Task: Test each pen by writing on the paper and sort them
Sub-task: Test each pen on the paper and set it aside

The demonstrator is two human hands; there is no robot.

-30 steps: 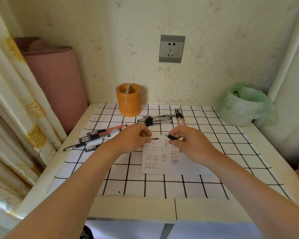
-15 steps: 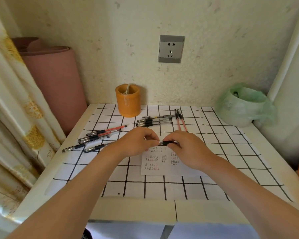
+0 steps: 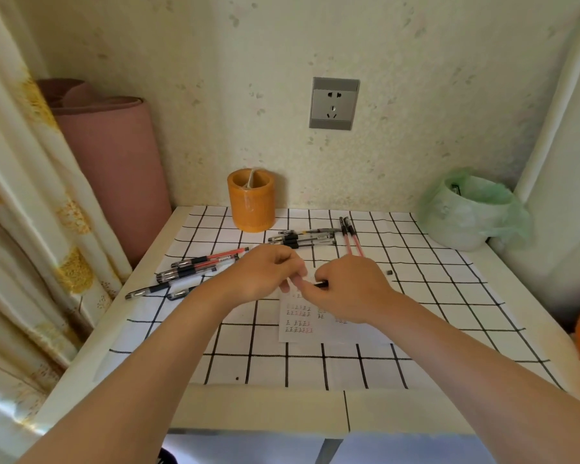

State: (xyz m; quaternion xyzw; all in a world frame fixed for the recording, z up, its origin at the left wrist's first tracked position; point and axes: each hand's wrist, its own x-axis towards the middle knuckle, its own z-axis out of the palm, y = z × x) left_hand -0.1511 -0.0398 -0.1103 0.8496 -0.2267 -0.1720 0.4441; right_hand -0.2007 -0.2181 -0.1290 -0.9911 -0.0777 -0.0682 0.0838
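**Pen held two-handed over the test sheet, axis left to right**

The black-gripped gel pen [image 3: 319, 284] is held in the air just above the far edge of the white paper sheet with rows of small red and black test marks [image 3: 302, 326]. Only a short black section is seen; the rest is hidden by fingers. Its long axis runs roughly left to right, level with the surface.

It is pinched from both ends. The left hand [image 3: 262, 274] is curled on the left end and the right hand [image 3: 349, 289] on the right end, fingertips almost touching. Neither hand is nearer. Cap on or off cannot be told.

Judgement: a capping or uncapping step, so the next move is likely along the pen's axis.

A loose group of red and black pens [image 3: 195, 267] lies to the left, a black bundle [image 3: 302, 239] lies behind the hands, and two red-barrelled pens [image 3: 351, 241] are just beside the bundle. A small black piece [image 3: 388, 272] lies to the right, possibly a cap. An orange cylindrical holder [image 3: 251, 204] and a green-bagged bin [image 3: 466, 212] stand at the back of the white black-gridded surface [image 3: 432, 313].
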